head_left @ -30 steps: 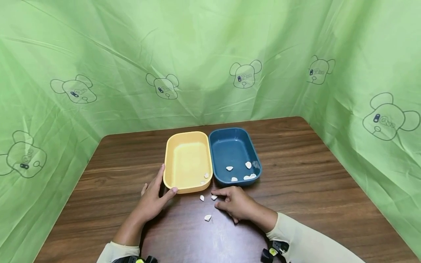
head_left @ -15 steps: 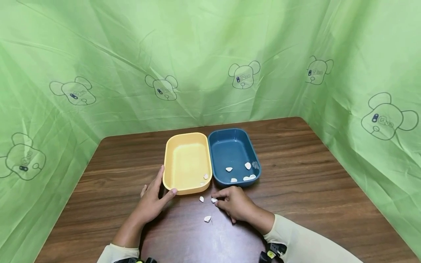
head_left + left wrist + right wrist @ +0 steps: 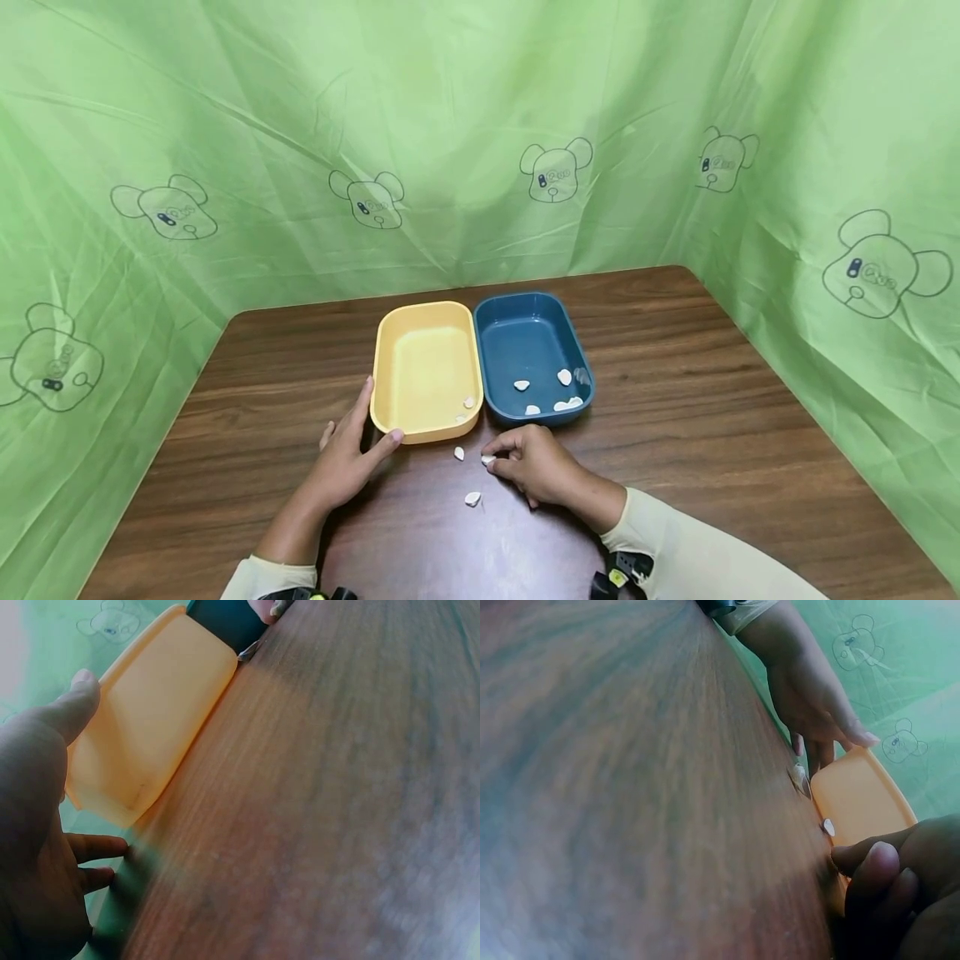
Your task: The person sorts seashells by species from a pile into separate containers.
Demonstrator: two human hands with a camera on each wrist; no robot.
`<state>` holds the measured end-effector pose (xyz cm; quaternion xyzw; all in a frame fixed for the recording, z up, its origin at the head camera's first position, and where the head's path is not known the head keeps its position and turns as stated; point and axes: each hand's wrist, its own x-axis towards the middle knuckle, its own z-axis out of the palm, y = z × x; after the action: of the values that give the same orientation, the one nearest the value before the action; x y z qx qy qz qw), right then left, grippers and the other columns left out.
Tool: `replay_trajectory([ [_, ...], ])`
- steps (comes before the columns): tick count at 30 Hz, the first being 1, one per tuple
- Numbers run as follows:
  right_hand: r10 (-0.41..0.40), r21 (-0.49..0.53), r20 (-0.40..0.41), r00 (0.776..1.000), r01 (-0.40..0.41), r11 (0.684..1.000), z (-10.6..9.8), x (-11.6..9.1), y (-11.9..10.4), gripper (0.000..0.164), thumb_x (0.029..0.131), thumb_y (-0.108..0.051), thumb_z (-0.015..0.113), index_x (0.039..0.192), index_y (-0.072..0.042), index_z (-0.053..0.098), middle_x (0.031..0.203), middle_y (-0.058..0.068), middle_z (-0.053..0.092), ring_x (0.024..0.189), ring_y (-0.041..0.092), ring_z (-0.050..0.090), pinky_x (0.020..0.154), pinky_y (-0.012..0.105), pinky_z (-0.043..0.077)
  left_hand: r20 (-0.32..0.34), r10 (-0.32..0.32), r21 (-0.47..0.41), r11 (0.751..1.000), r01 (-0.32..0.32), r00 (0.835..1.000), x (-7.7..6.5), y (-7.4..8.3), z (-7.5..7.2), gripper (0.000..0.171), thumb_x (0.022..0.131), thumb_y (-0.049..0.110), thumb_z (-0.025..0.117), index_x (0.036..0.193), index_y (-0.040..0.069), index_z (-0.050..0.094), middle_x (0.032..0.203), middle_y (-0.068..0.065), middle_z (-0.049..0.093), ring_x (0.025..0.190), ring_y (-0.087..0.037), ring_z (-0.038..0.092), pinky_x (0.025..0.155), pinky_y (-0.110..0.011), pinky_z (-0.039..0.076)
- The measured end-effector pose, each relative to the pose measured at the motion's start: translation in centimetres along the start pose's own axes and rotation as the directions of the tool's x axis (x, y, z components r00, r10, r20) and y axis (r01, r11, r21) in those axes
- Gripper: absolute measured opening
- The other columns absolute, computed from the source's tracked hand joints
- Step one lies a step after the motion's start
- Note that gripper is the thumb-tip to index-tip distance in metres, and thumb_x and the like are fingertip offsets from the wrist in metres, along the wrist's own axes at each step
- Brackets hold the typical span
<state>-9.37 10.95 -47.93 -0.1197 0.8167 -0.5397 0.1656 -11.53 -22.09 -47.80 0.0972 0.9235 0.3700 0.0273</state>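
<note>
My right hand pinches a small white teardrop-shaped piece, which looks like a garlic clove, between thumb and index finger at the table surface. Two similar pieces lie on the wood to its left: one nearer the yellow tray, the other a loose white piece closer to me. My left hand rests against the yellow tray's near left corner, thumb on the front rim and index finger along the side. In the left wrist view the left thumb touches the rim. The right wrist view hides the pinched piece behind the fingers.
A blue tray stands against the yellow one's right side, with several white pieces inside. Two pale pieces lie in the yellow tray's near right corner. The brown wooden table is enclosed by green curtains.
My right thumb and index finger have closed on the white piece, drawing it slightly toward me. My left hand has stayed at the yellow tray.
</note>
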Motion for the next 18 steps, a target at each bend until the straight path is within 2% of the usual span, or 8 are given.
replay_trajectory([
  [12,-0.011,0.016,0.019,1.0,0.01,1.0,-0.34,-0.57,-0.03,0.009,0.098,-0.009,0.08,0.107,-0.006,0.082,0.05,-0.006,0.049,0.032,0.001,0.043,0.035,0.024,0.038,-0.01,0.008,0.005,1.0,-0.008,1.0,0.15,-0.04,0.2,0.101,0.106,0.054,0.067,0.178,0.031,-0.001,0.183,-0.016,0.019,0.168,-0.049,0.021,0.122,-0.086,0.001],
  [18,-0.002,0.028,0.034,0.999,0.001,1.0,-0.39,-0.21,0.0,0.007,0.098,-0.01,0.08,0.104,-0.007,0.081,0.049,-0.007,0.048,0.032,0.002,0.044,0.035,0.022,0.039,-0.006,0.009,0.006,1.0,-0.009,1.0,0.23,-0.02,-0.24,0.101,0.107,0.053,0.066,0.178,0.031,-0.002,0.184,-0.016,0.017,0.168,-0.05,0.02,0.121,-0.087,0.001],
])
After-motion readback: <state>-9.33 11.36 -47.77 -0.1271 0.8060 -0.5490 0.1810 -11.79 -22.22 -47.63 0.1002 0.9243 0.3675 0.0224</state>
